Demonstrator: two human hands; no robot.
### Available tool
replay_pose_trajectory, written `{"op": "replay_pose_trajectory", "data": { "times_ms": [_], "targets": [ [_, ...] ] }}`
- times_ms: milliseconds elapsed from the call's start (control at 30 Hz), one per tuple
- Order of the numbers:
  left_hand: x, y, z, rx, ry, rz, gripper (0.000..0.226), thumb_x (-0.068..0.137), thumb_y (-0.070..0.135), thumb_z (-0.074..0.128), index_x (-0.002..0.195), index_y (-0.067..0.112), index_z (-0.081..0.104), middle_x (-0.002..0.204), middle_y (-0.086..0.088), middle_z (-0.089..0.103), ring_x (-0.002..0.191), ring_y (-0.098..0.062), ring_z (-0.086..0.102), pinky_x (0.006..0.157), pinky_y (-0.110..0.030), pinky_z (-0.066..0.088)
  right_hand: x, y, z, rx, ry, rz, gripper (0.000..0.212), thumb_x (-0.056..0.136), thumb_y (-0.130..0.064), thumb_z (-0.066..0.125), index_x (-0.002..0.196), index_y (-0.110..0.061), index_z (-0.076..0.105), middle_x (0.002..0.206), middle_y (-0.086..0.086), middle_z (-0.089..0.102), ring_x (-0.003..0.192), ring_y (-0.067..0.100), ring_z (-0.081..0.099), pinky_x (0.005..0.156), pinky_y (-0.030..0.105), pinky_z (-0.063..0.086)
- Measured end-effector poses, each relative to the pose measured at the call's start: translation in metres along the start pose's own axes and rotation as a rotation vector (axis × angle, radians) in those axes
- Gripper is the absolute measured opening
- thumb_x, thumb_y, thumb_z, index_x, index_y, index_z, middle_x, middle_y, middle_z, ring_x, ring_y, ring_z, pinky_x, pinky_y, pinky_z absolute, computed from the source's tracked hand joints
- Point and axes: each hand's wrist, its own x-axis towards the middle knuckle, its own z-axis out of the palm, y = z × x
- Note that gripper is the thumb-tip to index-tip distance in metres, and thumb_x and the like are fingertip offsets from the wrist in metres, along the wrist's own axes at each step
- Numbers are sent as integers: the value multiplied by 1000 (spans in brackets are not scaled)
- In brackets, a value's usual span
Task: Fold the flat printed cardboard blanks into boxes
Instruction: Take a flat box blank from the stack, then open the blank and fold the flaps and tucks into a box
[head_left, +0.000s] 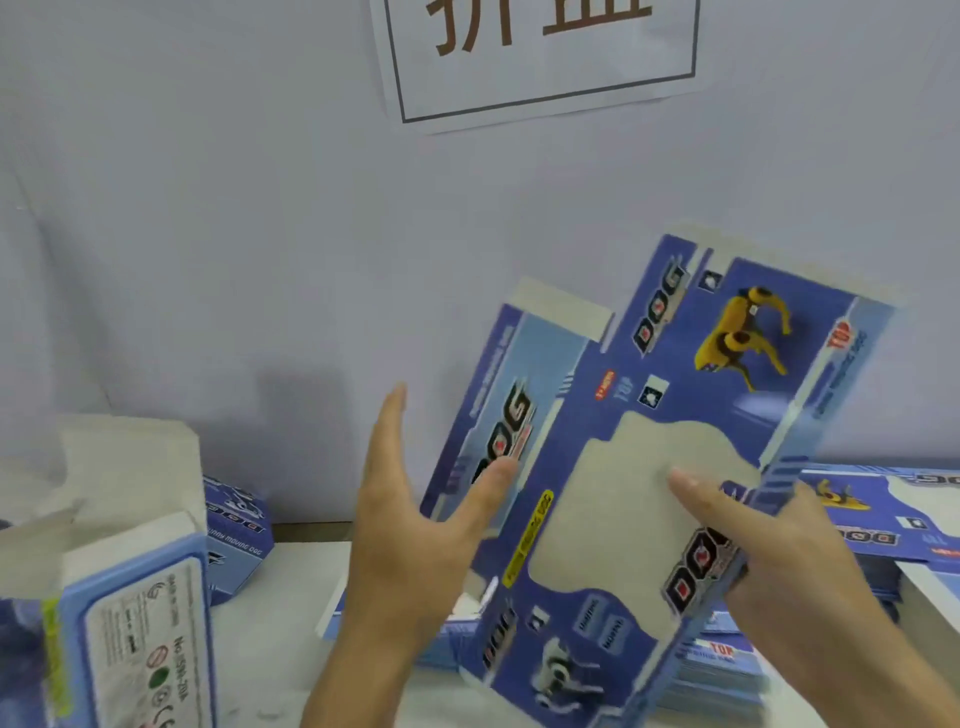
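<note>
**Blue printed blank held up over the stack, right hand gripping, left hand open**

The right hand grips a flat blue printed cardboard blank by its near right edge: thumb lies across the printed face beside the cut-out window, remaining fingers curl behind the card. The blank is lifted off the tabletop and stands tilted, its far end leaning right and away toward the wall. Printed face is turned to the camera; a yellow toy dog picture sits on the far panel, a white dog picture on the near panel, and "DOG" lettering appears on several panels. A pale grey irregular window opening occupies the middle panel.

The left hand is spread, fingers straight and pointing up, holding nothing. Its thumb tip touches or just overlaps the left side panel of the blank; contact cannot be confirmed because of motion blur.

Beneath and behind the held blank, a stack of flat blue printed blanks lies on the right side of the tabletop, with more flat blanks farther right.

At near left stands a folded blue box with open white flaps, a label panel facing the camera. Behind it, another blue printed box rests against the pale grey wall. A white paper sign with brown characters is fixed on the wall, far centre.
</note>
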Motion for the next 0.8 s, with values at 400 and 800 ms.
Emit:
{"op": "replay_pose_trajectory", "data": {
  "times_ms": [400,800],
  "targets": [
    [-16,23,4,-270,-584,-131,61,55,68,74,110,68,49,107,34,68,97,5,69,73,-13,55,-18,-4,32,218,-111,-3,88,56,-44,71,137,-13,55,87,7,77,73,26,76,51,32,59],
    [-5,28,2,-301,21,-7,52,56,55,86,96,27,70,83,8,77,71,-10,73,60,-21,55,-19,0,45,-106,157,-332,74,71,-61,64,138,-51,36,129,-9,57,123,6,56,103,35,45]
  ]
}}
